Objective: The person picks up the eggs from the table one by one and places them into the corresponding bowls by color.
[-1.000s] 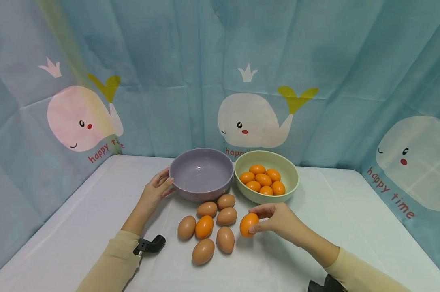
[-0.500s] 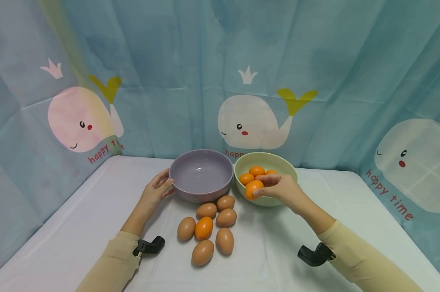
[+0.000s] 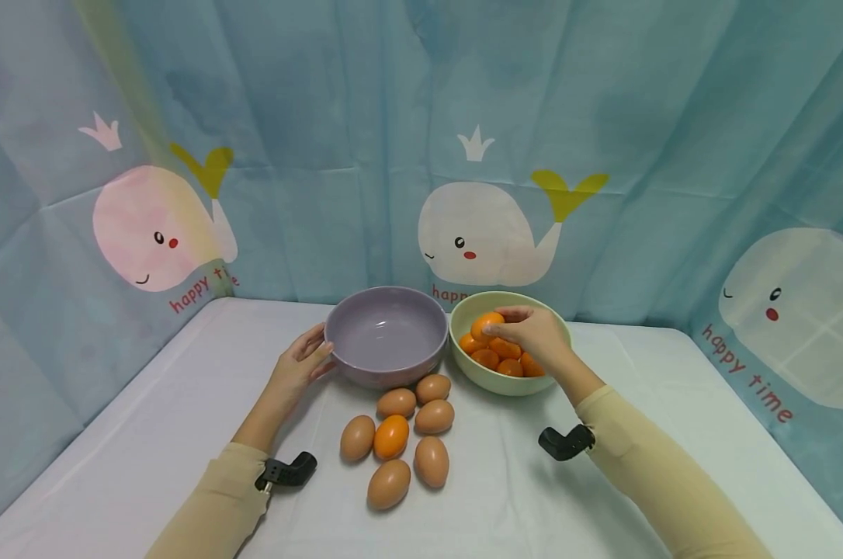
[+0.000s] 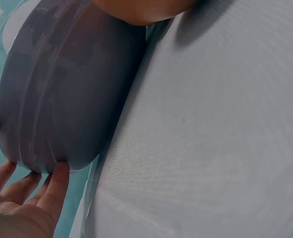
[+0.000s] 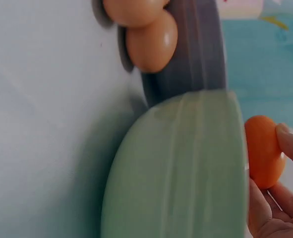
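Thumb and fingers of the right hand (image 3: pixel 536 334) pinch an orange egg (image 3: pixel 484 324) in the head view, a narrow grip that holds it over the pale green bowl (image 3: pixel 494 383). Other orange eggs (image 3: pixel 487 359) lie in that bowl below, partly hidden by the hand. Just beside it stands the purple bowl (image 3: pixel 386 334), its inside bare and shiny, with the left hand (image 3: pixel 301 361) touching its left side. In front of the bowls, six brown eggs (image 3: pixel 389 485) lie grouped on the white-covered bench (image 3: pixel 498 505), with one loose orange egg (image 3: pixel 391 437) among them. Behind hangs a blue curtain (image 3: pixel 372 116) printed with whales.

From the left wrist, spread fingertips (image 4: pixel 61 171) press lightly against the purple bowl's outer wall; the left grip is wide and loose. Part of one brown egg shows at the top edge.

From the right wrist, the pinched egg shows just past the green bowl's rim, thumb on one end, fingers under the other. Brown eggs sit near the purple bowl.
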Tool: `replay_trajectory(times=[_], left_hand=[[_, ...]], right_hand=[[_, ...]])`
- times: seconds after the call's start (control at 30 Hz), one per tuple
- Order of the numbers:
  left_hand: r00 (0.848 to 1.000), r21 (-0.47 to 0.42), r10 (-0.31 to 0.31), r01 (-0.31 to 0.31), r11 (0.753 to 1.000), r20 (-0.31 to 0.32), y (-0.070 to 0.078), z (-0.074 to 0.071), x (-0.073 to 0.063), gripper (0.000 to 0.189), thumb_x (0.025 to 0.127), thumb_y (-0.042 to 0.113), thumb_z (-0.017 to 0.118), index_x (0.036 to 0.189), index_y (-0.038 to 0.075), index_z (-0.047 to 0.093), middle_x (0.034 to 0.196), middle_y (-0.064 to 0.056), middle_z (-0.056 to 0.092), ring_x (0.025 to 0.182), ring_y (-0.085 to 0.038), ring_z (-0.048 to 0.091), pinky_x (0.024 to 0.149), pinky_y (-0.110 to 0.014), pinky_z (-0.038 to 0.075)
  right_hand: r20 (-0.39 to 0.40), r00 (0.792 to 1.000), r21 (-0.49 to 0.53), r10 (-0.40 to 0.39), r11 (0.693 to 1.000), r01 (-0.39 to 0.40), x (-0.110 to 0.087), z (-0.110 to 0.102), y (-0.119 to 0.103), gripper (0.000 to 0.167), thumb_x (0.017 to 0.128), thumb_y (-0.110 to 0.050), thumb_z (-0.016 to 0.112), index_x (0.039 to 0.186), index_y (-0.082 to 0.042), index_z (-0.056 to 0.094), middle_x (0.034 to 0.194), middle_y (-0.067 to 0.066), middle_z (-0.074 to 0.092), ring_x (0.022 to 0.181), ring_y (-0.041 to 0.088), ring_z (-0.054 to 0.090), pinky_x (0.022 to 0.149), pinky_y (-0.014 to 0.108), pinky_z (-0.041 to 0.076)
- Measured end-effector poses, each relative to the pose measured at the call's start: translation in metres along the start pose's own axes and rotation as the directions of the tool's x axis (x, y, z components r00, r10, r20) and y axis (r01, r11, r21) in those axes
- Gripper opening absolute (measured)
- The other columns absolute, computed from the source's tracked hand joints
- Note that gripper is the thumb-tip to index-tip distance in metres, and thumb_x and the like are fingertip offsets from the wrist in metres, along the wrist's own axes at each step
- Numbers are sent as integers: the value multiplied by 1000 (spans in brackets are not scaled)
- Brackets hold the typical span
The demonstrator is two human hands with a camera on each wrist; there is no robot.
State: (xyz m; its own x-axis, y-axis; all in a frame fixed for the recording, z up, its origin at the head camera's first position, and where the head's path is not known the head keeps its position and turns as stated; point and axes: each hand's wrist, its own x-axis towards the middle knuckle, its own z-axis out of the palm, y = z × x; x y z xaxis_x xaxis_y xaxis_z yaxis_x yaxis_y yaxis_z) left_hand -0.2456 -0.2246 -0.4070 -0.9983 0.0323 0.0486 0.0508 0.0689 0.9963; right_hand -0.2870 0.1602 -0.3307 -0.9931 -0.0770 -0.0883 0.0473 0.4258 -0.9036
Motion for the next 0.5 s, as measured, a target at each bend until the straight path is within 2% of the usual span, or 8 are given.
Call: replay_trajectory(times=[0.17, 0.3, 0.5], left_hand=[[1000, 4, 2, -2, 1000, 0, 0, 0, 0, 66, 104, 30, 53, 158, 9, 22, 165, -12, 24, 151, -26, 28, 112, -35, 47], [1000, 6, 0, 0, 1000, -1, -1, 0, 0, 66, 104, 29, 53, 159, 9, 22, 165, -12, 25, 151, -26, 30, 109, -30, 50], [1000, -7, 5, -5, 1000, 1, -3, -1, 0, 66, 104, 28, 53, 158, 8, 22, 165, -13, 24, 151, -27, 29, 103, -21, 52]], right_hand=[[-20, 999, -26, 31, 999, -32, 13, 5, 1, 62, 83, -41, 80, 134, -10, 62, 137, 10, 62, 123, 28, 59, 110, 41, 50], [-50, 998, -32, 23, 999, -25, 24, 11, 5, 60, 84, -39, 79, 133, -10, 63, 136, 10, 63, 123, 28, 58, 110, 40, 49], [-73, 997, 12, -8, 1000, 9, 38, 21, 14, 55, 84, -31, 80, 130, -7, 64, 132, 13, 65, 120, 28, 59, 109, 39, 49]])
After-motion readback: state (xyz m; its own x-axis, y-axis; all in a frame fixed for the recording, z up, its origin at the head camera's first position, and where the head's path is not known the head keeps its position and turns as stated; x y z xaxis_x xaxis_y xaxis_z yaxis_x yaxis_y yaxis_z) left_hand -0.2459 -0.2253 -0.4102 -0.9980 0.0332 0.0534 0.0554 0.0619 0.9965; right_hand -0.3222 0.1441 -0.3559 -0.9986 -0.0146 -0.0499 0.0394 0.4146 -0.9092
